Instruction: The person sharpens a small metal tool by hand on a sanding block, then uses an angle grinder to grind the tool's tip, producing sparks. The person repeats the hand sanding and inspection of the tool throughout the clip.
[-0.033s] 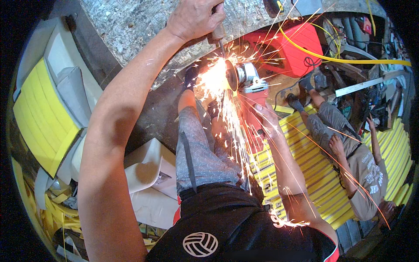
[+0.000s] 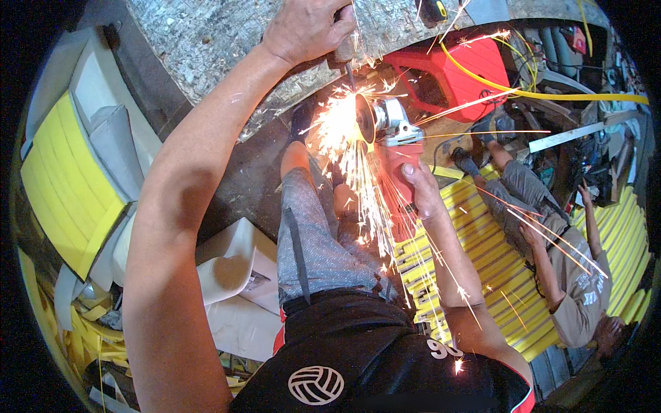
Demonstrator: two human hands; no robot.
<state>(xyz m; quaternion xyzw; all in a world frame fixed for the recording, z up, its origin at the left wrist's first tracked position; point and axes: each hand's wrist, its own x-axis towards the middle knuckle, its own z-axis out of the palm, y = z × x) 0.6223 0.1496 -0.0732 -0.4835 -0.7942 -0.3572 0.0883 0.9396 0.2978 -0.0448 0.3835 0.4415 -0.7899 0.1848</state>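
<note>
My left hand (image 2: 306, 31) is closed on a wooden-handled tool (image 2: 343, 55) at the edge of the speckled, worn workbench (image 2: 179, 48). The tool's thin metal shaft (image 2: 350, 74) points down to a spinning disc (image 2: 365, 118) on a red angle grinder (image 2: 401, 158), where a bright burst of sparks (image 2: 334, 120) hides the contact point. My right hand (image 2: 422, 189) grips the grinder's body from the right, thumb on top. Sparks stream down over my legs and shirt.
A red case (image 2: 468, 79) and yellow hose (image 2: 537, 93) lie right of the grinder. Another person (image 2: 571, 282) is on yellow ribbed sheets (image 2: 482, 275) at right, among cluttered scrap (image 2: 564, 62). Pale foam pieces (image 2: 234, 261) and a yellow padded panel (image 2: 72, 179) are at left.
The spray of sparks has changed shape, with fewer long streaks at the top. My hands and the grinder look almost unmoved.
</note>
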